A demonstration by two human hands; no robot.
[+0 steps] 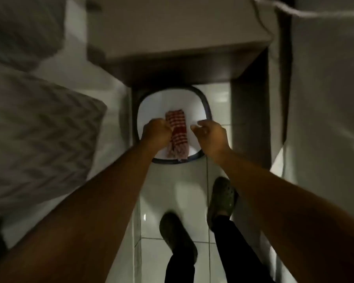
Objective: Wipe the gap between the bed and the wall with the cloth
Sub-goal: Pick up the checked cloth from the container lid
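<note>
A red-and-white striped cloth (177, 131) hangs over a white basin with a dark rim (206, 108) on the tiled floor. My left hand (156, 130) is closed on the cloth's left edge, above the basin. Just right of the cloth, my right hand (211, 135) hovers with fingers loosely curled and nothing in it. The bed (102, 86) with white sheet runs along the left. The wall (323, 99) stands on the right.
Two patterned pillows (39, 123) lie on the bed at left. A white nightstand (172, 27) overhangs the basin at the top. My two feet in dark clogs (223, 199) stand on the glossy floor tiles in the narrow aisle.
</note>
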